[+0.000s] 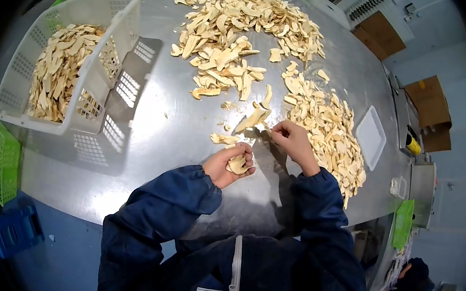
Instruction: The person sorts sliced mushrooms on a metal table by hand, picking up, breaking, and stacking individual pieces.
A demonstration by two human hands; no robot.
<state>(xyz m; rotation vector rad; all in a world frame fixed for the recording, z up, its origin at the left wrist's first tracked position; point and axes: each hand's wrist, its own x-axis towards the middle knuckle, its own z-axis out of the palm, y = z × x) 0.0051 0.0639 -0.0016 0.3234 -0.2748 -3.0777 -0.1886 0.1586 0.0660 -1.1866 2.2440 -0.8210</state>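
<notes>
My left hand [228, 164] is closed around a pale mushroom slice [237, 164], held low over the steel table. To its right, my right hand [295, 143] has thumb and fingers pinched together; what lies between the fingertips is too small to make out. Just beyond both hands are a few loose mushroom slices [253, 119], one with a grey, dark edge. Another slice [223, 139] rests by the left fingertips. A large heap of mushroom slices [251, 12] spreads across the far side, and a second heap [325, 121] lies beside my right hand.
A white perforated basket [86, 72] of slices stands on the steel table [152, 109] at left. At right is a white tray [370, 137]. Green baskets [1, 159], a blue crate [14, 228] and cardboard boxes [430, 103] surround the table. Another person [412, 279] is at lower right.
</notes>
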